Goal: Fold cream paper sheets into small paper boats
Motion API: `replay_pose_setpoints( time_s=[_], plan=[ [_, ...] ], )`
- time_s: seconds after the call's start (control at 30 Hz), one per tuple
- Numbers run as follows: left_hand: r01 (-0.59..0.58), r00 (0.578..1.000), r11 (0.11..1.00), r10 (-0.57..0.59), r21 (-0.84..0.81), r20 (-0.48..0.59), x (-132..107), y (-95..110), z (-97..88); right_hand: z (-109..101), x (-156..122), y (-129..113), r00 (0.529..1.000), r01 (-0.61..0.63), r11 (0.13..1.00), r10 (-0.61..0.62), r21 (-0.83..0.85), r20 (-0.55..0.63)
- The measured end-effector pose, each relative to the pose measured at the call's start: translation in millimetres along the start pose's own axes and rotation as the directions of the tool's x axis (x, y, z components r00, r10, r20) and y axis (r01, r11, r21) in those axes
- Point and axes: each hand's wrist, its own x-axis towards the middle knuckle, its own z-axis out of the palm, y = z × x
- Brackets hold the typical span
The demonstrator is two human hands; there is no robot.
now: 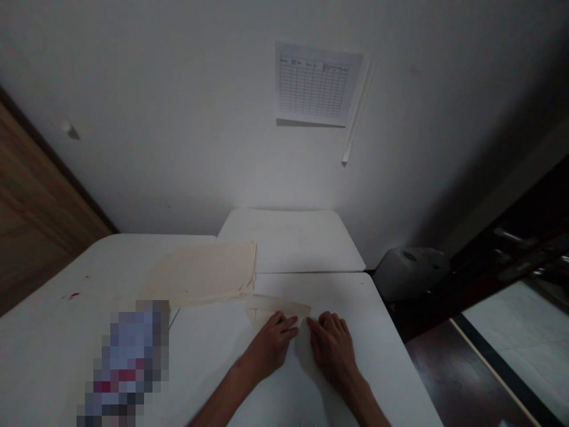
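Observation:
A small cream piece of paper (280,305), folded into a strip along its far side, lies on the white table in front of me. My left hand (276,341) is over its near edge, fingers bent and closed on the paper. At the paper's right end, my right hand (331,344) has its thumb and index finger together at the corner, the other fingers curled in. The palms hide part of what the fingertips hold. To the left, a stack of larger cream sheets (208,267) lies flat with slightly uneven edges.
White tables (306,243) stand against the wall, seams between them. A pixelated object (127,356) is at the left. A printed grid sheet (313,83) hangs on the wall. A whitish plastic jug (406,273) stands beyond the table's right edge. Wooden panelling (40,201) is far left.

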Motion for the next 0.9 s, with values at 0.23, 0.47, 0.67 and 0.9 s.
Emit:
replay_pose_setpoints(
  time_s=[0.23,0.47,0.67,0.9],
  plan=[
    [0.07,0.992,0.997,-0.071,-0.015,-0.108,0,7,12.9,10,15,18,0.993,-0.085,0.965,0.102,0.247,-0.057],
    [0.008,0.943,0.983,-0.069,-0.186,-0.325,-7,-1,14.1,3,43,11,0.997,-0.053,0.956,0.035,0.289,0.068],
    [0.079,0.883,0.993,-0.113,-0.093,-0.455,-49,-24,-14.5,-1,52,13,0.988,-0.098,0.941,0.054,0.323,0.144],
    [0.446,0.812,0.893,-0.434,-0.064,-0.39,-68,-50,-32.7,3,63,18,0.987,-0.059,0.932,0.001,0.357,0.159]
  ],
)
